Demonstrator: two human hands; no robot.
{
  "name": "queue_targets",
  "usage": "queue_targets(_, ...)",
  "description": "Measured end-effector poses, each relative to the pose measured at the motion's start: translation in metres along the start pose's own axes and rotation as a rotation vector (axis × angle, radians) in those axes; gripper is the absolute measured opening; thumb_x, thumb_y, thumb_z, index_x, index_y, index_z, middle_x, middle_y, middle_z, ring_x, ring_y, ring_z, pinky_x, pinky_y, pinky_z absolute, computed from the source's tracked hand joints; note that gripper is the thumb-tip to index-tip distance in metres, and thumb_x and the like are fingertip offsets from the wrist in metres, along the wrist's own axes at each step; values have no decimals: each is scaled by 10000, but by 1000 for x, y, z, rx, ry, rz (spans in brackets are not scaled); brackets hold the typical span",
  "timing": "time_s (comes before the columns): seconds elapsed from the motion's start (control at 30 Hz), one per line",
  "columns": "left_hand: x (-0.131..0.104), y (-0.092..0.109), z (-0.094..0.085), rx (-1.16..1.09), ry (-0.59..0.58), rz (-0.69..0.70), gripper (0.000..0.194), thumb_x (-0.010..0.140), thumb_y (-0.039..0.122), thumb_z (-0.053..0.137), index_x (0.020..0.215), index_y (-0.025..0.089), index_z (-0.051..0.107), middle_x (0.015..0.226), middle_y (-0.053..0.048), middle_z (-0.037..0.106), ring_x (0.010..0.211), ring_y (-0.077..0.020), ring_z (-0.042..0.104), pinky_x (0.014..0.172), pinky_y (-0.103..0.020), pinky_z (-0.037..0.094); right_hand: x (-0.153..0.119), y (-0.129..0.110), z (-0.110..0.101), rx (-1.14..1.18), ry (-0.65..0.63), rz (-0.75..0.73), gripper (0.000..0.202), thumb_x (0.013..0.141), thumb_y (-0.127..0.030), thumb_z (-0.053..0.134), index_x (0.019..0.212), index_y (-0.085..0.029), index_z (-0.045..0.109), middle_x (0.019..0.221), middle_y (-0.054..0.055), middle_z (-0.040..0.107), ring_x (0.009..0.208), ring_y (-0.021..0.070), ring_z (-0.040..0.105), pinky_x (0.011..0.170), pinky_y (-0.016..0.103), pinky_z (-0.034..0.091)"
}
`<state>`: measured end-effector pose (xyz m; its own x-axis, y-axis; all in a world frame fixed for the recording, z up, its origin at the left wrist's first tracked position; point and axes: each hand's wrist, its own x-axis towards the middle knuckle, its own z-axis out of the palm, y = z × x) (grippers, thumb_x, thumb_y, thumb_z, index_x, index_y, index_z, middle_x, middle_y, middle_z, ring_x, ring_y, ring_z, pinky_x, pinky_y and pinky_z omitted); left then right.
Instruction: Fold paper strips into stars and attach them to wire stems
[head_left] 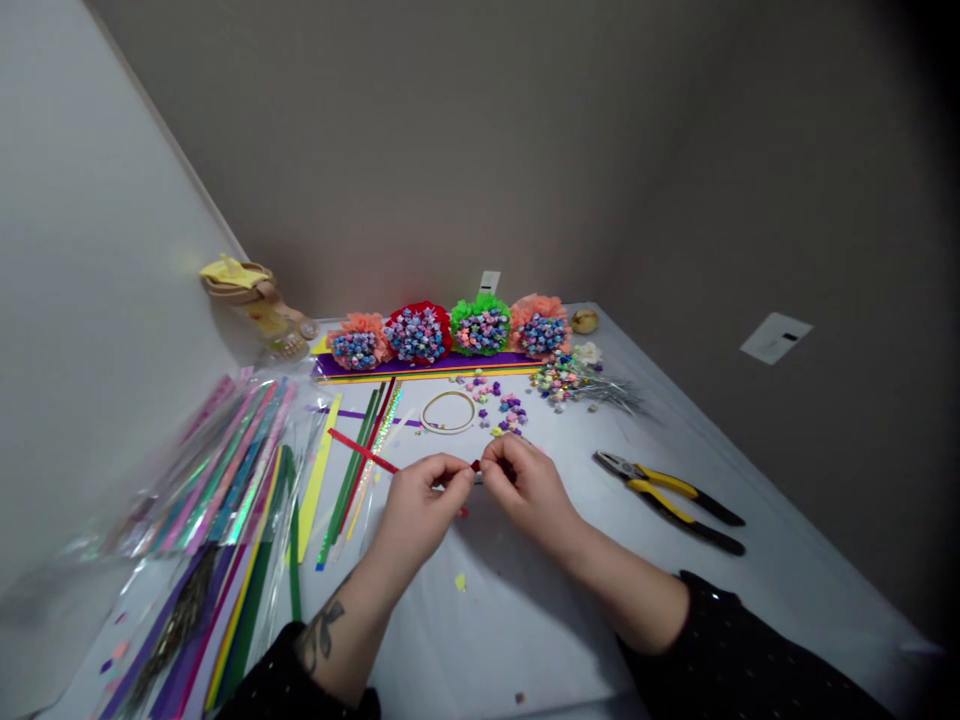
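Near the middle of the table, my left hand [421, 505] pinches a red paper strip [360, 448], whose long free end sticks out to the left past the knuckles. Thumb and fingertips of my right hand [531, 492] press together on the small dark red folded end of the strip, close against the left fingertips. The fold itself is mostly hidden by the fingers. Just beyond the hands lie a thin hoop [448, 412] and several small purple and pink folded paper stars [512, 410].
Pliers [667, 495] with yellow and black handles lie to the right. Loose coloured strips [360, 465] and plastic-bagged strips [225, 460] cover the left side. A row of tissue-paper flowers [418, 333] stands at the back, with beads and silvery wires [611, 393] beside it. Walls border the table.
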<state>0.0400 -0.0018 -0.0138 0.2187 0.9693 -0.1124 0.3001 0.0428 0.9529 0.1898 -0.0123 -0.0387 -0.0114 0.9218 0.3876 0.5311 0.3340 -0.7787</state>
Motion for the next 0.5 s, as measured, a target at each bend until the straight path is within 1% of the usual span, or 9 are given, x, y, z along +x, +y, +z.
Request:
queue_targets(0.13, 0, -2, 1, 3, 2, 9, 180, 750, 322, 590, 702, 161, 656, 612, -8, 641, 519, -126, 572, 511, -223, 467, 0, 1, 0, -44, 40, -69, 132, 797, -130, 464, 688, -200, 486, 642, 0, 548, 595, 138, 512, 555, 242, 385)
queue_targets(0.33, -1, -10, 1, 35, -3, 37, 196, 773, 320, 585, 739, 149, 673, 728, -42, 677, 600, -146, 610, 574, -244, 512, -3, 0, 1, -142, 79, -227, 133, 826, -121, 476, 720, -201, 485, 646, -5, 518, 589, 131, 500, 563, 235, 391)
queue_targets(0.4, 0, -11, 1, 44, 4, 60, 195, 776, 310, 578, 751, 146, 681, 751, -49, 681, 624, -151, 616, 581, -244, 519, -3, -2, 0, -164, 73, -278, 131, 837, -118, 474, 734, -196, 494, 648, -2, 517, 584, 130, 499, 562, 233, 393)
queue_targets(0.5, 1, -12, 0, 24, -3, 64, 200, 778, 297, 565, 788, 140, 689, 773, -55, 684, 613, -146, 616, 558, -237, 518, -4, -4, -1, -171, 30, -324, 143, 853, -113, 461, 742, -193, 505, 659, 10, 524, 588, 134, 507, 555, 234, 397)
